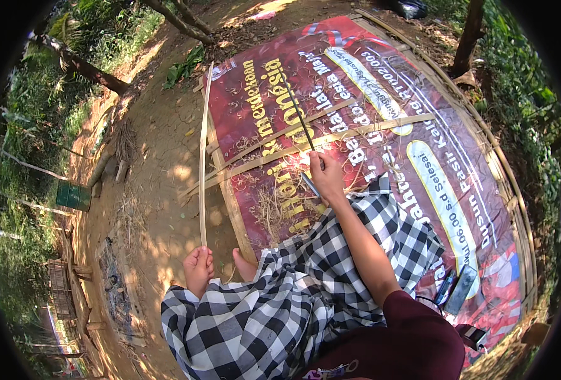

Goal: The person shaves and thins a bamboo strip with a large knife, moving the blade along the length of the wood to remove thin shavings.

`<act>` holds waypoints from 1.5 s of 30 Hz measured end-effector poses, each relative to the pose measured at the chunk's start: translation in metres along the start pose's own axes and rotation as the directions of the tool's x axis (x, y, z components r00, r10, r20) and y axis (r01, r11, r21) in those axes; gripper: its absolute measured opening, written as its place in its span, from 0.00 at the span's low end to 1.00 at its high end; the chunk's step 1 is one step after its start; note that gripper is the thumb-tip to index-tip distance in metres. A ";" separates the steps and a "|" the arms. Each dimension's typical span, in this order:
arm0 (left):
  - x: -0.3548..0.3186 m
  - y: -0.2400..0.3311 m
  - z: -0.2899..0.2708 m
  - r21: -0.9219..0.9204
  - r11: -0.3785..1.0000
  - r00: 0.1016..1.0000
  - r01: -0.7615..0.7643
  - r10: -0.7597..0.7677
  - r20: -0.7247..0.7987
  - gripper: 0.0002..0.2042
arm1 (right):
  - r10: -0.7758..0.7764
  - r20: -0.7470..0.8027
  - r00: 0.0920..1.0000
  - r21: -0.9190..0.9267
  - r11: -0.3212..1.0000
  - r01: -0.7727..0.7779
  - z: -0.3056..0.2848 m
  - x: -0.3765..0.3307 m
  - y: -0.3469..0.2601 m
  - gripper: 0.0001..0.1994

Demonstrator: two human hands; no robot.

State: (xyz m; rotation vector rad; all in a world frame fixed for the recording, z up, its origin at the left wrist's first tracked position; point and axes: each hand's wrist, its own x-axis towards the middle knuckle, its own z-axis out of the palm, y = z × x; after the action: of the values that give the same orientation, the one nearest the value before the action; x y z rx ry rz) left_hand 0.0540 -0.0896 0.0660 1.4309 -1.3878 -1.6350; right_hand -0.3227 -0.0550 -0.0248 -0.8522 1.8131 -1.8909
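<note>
My left hand (198,268) is a closed fist at the left edge of the checkered cloth, around the lower end of a long pale bamboo strip (204,158). The strip stands up from the fist toward the far side. My right hand (327,177) grips a slender knife-like tool (299,117). Its long dark shaft points away from me, and a grey, blade-like end shows below the fingers. Two more bamboo strips (369,125) lie across the red printed banner (255,95), beneath my right hand. Curly shavings (268,212) are scattered around them.
A black-and-white checkered cloth (249,323) covers my lap, with a bare foot (244,265) beside it. A phone-like dark object (460,290) lies at the right. The banner covers a bamboo-edged platform (505,180). Tree trunks (469,38) and a green container (73,195) stand around.
</note>
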 end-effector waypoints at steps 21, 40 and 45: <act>-0.037 0.160 -0.191 0.466 0.867 0.922 -0.175 0.310 -0.231 0.07 | -0.154 0.196 0.968 0.487 0.872 0.040 0.012 -0.091 -0.108 0.27; -0.039 0.164 -0.164 0.402 0.735 0.682 -0.546 0.669 -0.296 0.10 | -0.336 0.295 0.895 0.159 0.940 0.300 0.019 -0.109 -0.094 0.23; -0.014 0.088 -0.092 0.000 0.908 0.907 -0.420 0.420 -0.022 0.09 | -0.457 0.457 0.763 -0.248 0.758 0.603 0.014 -0.111 -0.082 0.14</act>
State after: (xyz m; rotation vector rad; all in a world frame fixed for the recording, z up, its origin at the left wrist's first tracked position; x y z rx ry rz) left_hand 0.1254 -0.1356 0.1618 1.0462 -1.5499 -1.3368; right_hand -0.2202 0.0143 0.0376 -1.9212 1.8347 -1.5029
